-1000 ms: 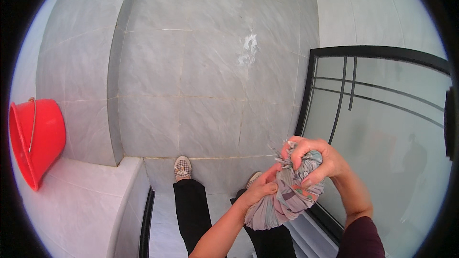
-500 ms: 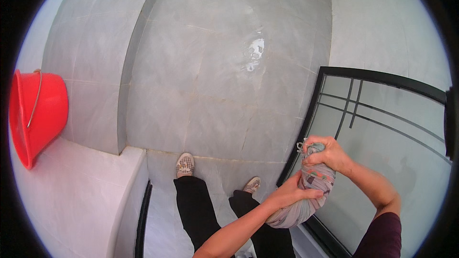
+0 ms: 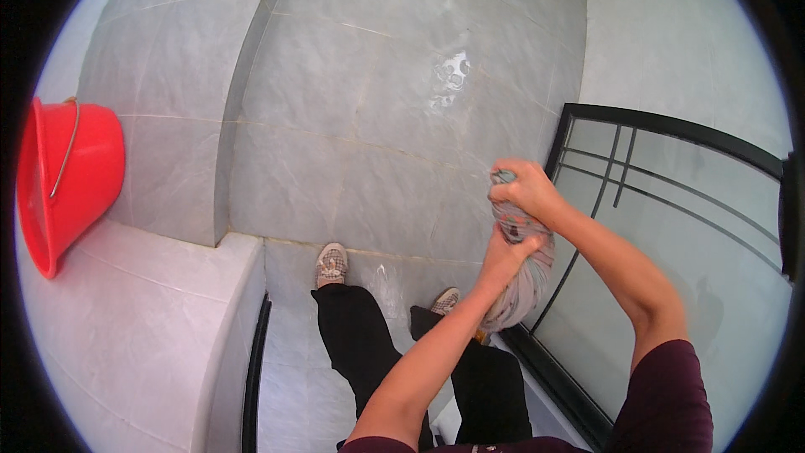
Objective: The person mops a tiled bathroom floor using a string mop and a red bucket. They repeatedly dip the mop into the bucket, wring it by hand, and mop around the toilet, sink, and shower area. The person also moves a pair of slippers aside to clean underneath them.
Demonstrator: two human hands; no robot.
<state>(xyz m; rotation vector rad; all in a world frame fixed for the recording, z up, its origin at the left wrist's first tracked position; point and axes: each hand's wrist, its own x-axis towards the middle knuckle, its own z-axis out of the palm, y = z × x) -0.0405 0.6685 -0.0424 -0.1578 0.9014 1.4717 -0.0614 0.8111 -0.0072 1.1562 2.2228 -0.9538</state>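
A long bundle of grey cloth [image 3: 530, 281] with orange and dark patches is gripped in both of my hands, over the floor at centre right. My right hand [image 3: 524, 189] is closed round its far end, where a greenish tip pokes out of the fist. Just behind it, my left hand [image 3: 507, 256] wraps the middle of the bundle, thumb across the top. The cloth looks twisted between the hands, and its loose, thicker end hangs toward my legs. Part of it is hidden by my fingers and left wrist.
A red bucket [image 3: 88, 172] with a wire handle lies tipped at the left on a pale ledge [image 3: 142, 302]. A black-framed frosted glass door [image 3: 671, 226] stands right of my hands. Grey floor tiles [image 3: 352, 134] have a shiny wet patch [image 3: 453, 71] ahead.
Both hands have moved away from my body and a little left, carrying the cloth. They remain closed on it. The whole view has shifted slightly.
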